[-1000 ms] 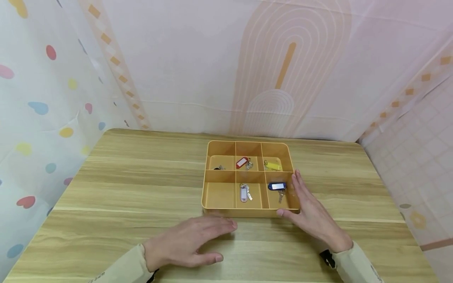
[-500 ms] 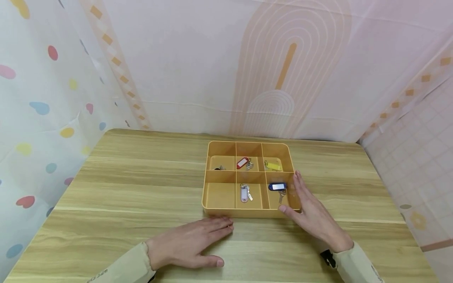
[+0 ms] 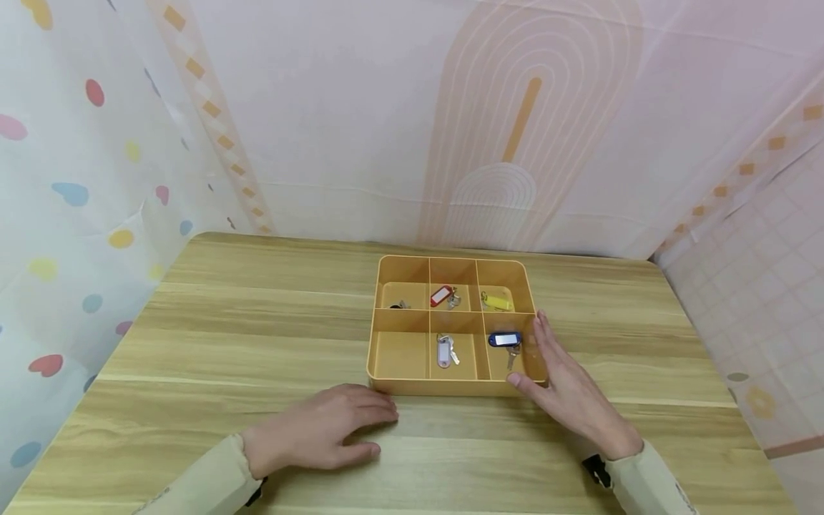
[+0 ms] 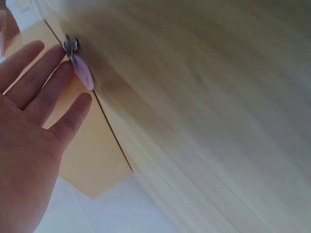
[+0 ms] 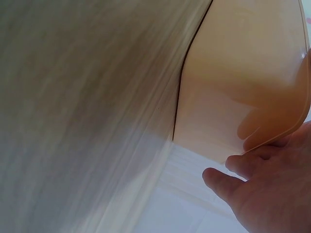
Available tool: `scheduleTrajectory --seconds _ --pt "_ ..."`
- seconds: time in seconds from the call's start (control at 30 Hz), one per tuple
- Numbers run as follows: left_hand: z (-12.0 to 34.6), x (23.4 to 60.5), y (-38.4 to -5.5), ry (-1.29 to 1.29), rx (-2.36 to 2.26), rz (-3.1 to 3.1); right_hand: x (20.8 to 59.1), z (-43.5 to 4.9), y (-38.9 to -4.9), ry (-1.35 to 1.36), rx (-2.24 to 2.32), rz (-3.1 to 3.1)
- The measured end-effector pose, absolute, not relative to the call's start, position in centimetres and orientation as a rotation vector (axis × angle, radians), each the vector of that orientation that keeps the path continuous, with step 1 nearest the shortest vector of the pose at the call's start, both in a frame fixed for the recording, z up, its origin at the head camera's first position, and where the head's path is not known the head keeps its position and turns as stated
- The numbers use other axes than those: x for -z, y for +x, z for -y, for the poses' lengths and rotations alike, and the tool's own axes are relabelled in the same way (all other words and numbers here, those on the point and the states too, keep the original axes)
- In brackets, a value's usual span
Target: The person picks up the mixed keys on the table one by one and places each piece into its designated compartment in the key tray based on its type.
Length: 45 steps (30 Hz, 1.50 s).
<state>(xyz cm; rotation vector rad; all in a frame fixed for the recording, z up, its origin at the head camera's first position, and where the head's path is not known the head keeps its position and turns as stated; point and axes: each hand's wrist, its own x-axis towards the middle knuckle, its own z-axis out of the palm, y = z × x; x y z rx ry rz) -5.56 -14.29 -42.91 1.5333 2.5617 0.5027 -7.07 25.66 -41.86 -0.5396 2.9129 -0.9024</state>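
Note:
A yellow-orange divided box (image 3: 444, 388) sits on the table. My right hand (image 3: 576, 397) rests against its front right corner, fingers straight along the side wall, thumb at the front rim. My left hand (image 3: 322, 425) is over the table just before the box's front left corner, fingers extended. The left wrist view shows a key with a pinkish-purple tag (image 4: 83, 74) at those fingertips, beside the box wall; the hand hides it in the head view. Whether the fingers touch it, I cannot tell.
Inside the box lie keys with a red tag (image 3: 440, 295), a yellow tag (image 3: 497, 302), a blue tag (image 3: 505, 340) and a pale purple tag (image 3: 443, 352). A dark-tagged key (image 3: 399, 305) is partly hidden at the back left. Patterned cloth (image 3: 335, 114) hangs behind the wooden table (image 3: 257, 322).
My left hand has lowered its fingers toward the table, then slid to the left along the front of the box. The right hand stays at the box corner, its thumb shifted slightly.

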Motion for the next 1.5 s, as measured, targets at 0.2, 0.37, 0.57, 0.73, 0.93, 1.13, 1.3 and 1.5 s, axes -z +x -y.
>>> scheduleTrajectory --seconds 0.2,0.37,0.57,0.73,0.93,1.13,1.3,1.5 --pt "16.6 42.7 -6.3 1.443 -0.563 -2.616 41.8 -25.7 -7.0 -0.543 0.895 -2.915" --pt "18.2 42.8 -7.1 1.325 -0.646 -2.652 41.7 -25.7 -7.1 -0.525 0.888 -2.905" --pt "18.9 43.2 -7.9 1.156 -0.79 -2.676 41.7 -25.6 -7.1 -0.513 0.872 -2.9" --pt "18.8 43.6 -8.5 1.123 -0.786 -2.741 41.7 -25.7 -7.1 -0.51 0.874 -2.9" --pt "18.4 43.8 -9.2 1.113 -0.758 -2.736 41.8 -25.7 -7.1 -0.511 0.867 -2.908" --pt "18.3 43.7 -9.5 1.122 -0.745 -2.692 41.7 -25.7 -7.2 -0.512 0.86 -2.908" --pt "18.2 43.9 -9.7 1.148 -0.743 -2.689 41.7 -25.8 -7.1 -0.506 0.867 -2.9" --pt "18.2 44.2 -9.8 1.177 -0.75 -2.7 41.8 -25.7 -7.2 -0.507 0.877 -2.901"
